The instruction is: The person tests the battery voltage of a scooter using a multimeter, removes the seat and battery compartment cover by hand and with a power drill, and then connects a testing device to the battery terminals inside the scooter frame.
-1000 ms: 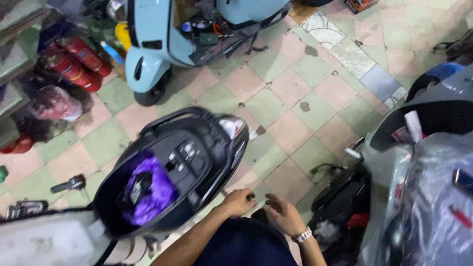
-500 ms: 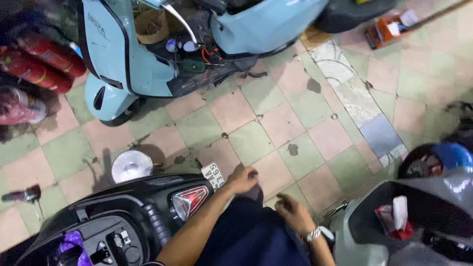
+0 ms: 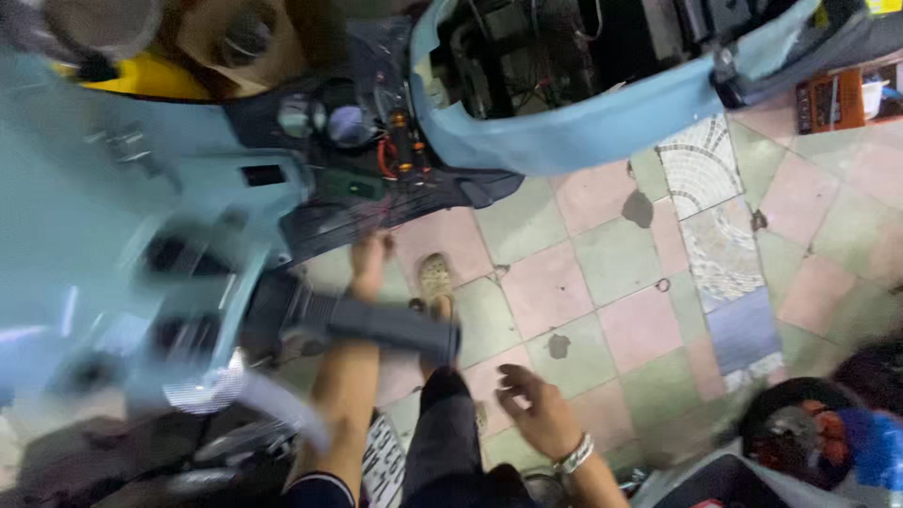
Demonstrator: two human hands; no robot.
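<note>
My left hand (image 3: 369, 256) reaches forward to the edge of the dark footboard (image 3: 414, 193) of a light blue scooter (image 3: 583, 122). Blur hides whether its fingers grip anything. The scooter's black handlebar grip (image 3: 376, 325) crosses in front of my left forearm. My right hand (image 3: 534, 406) hovers lower over the tiled floor, fingers spread and holding nothing, with a pale bracelet on the wrist. My sandalled foot (image 3: 435, 277) and dark trouser leg (image 3: 442, 433) lie between the two hands.
The floor is pink and green tiles with a mosaic strip (image 3: 704, 169). An orange tray of tools (image 3: 837, 99) sits at the top right. Another vehicle with red and blue parts (image 3: 828, 437) stands at the bottom right. A white number plate (image 3: 386, 461) shows at the bottom.
The view has swung onto the light blue scooter, which now fills the left and top. My left hand has stretched forward to its footboard. The black scooter has dropped out of sight.
</note>
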